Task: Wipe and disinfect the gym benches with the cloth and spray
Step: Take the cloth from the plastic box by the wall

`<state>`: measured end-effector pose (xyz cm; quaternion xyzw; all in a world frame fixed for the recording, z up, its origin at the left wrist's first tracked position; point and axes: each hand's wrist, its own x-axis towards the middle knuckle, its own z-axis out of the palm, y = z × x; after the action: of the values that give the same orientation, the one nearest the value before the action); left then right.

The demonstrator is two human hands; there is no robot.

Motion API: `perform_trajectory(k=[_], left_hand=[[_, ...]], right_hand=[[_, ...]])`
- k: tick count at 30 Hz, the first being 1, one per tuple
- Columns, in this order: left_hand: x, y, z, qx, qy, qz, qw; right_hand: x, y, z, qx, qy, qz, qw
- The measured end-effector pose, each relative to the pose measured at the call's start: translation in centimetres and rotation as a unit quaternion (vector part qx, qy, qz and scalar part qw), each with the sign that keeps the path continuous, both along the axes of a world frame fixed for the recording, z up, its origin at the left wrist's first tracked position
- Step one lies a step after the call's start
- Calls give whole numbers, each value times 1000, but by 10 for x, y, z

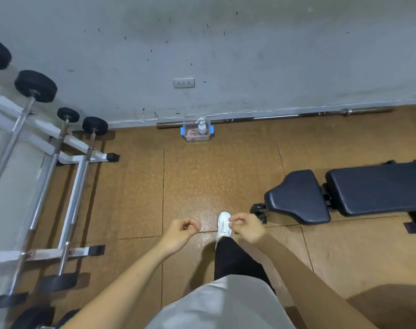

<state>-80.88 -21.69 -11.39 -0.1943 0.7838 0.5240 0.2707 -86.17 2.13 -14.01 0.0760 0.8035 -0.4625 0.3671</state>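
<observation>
Stained grey wall (pixel 249 55) with socket (pixel 184 83), brown speckled floor (pixel 190 181), white barbell rack (pixel 67 160) at left

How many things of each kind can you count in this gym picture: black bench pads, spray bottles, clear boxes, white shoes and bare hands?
Bench pads: 2 (seat pad, back pad)
Spray bottle: 1
Clear box: 1
White shoe: 1
Hands: 2 (left hand, right hand)
Total: 7
</observation>
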Motion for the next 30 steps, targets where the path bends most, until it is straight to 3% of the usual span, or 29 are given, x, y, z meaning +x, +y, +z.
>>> perform_trajectory(k=[4, 9, 15, 24, 30], left_hand=[[-115, -15, 1, -19, -22, 10, 1000], [-242, -38, -1, -5, -20, 58, 998], [-390, -86, -48, 4, -9, 79, 997], [-586, -181, -210, -22, -68, 49, 996], [-688, -221, -345, -54, -112, 32, 992]], right_hand=[[-124, -7, -7, 21, 51, 49, 997], [-266, -33, 5, 55, 45, 115, 991], [-405, -76, -21, 86, 54, 85, 991], [-578, -170, -155, 115, 6, -20, 993], [-661, -221, -300, 93, -26, -17, 995]])
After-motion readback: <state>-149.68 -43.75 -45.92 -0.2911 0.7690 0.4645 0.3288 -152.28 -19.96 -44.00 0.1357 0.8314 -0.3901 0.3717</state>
